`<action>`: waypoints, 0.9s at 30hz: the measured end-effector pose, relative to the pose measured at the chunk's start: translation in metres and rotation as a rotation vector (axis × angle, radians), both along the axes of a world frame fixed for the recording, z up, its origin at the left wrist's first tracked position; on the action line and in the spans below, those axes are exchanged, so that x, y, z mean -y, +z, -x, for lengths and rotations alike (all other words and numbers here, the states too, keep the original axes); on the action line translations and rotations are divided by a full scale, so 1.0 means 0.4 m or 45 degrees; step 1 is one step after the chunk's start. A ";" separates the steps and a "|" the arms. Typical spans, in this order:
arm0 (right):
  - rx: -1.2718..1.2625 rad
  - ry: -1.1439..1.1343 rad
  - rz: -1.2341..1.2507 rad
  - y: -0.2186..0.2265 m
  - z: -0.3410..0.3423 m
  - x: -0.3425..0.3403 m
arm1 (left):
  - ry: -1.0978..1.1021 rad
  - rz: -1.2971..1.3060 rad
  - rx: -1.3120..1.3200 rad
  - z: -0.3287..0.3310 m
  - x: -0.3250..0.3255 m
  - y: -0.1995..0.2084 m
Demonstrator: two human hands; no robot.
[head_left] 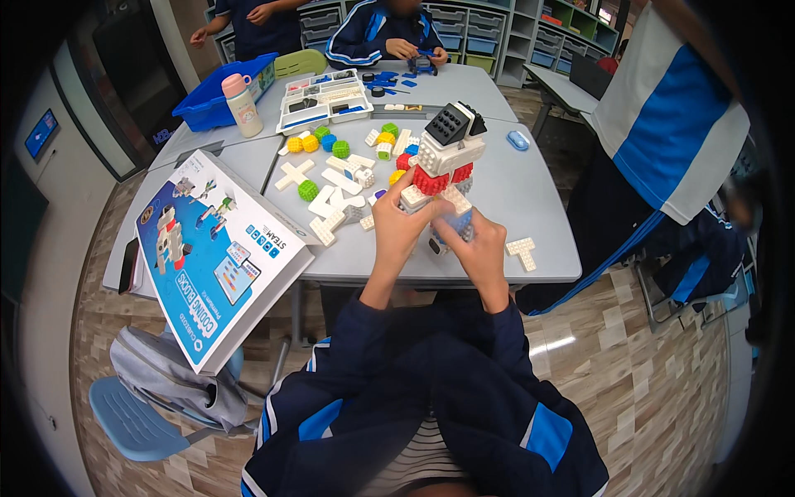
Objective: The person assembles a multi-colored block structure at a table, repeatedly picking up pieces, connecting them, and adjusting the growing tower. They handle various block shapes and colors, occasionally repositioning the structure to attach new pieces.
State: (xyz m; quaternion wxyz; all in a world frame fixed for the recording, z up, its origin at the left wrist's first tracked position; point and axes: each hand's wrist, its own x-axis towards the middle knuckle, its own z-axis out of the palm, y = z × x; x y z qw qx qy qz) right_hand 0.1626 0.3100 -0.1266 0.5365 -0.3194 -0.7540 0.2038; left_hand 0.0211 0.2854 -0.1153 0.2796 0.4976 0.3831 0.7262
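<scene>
Near the front edge of the table, both my hands grip a model built of studded toy blocks (pixel 447 156). It has a black sloped top, a white upper part, a red middle and a white and grey base. My left hand (pixel 397 232) is closed round its left side. The fingers of my right hand (pixel 482 255) press on its lower right, near a blurred bluish block. Loose blocks lie left of the model, among them a white cross-shaped block (pixel 294 176) and a green cube (pixel 308 191). To the right sits a white T-shaped block (pixel 522 253).
A large kit box (pixel 211 257) leans over the table's left edge. Farther back stand a bottle (pixel 243 108), a blue bin (pixel 207 106) and a white parts tray (pixel 325 101). A person handles blue parts across the table; another stands close on the right.
</scene>
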 end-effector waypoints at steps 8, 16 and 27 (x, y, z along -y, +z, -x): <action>-0.019 0.087 0.076 0.015 -0.004 -0.015 | 0.043 0.009 0.028 -0.003 0.000 0.004; -0.284 0.141 0.462 -0.010 0.029 -0.004 | 0.063 -0.006 0.043 -0.006 -0.006 0.010; 0.684 0.589 0.134 -0.333 -0.015 0.141 | 0.081 -0.042 0.049 0.007 -0.045 -0.007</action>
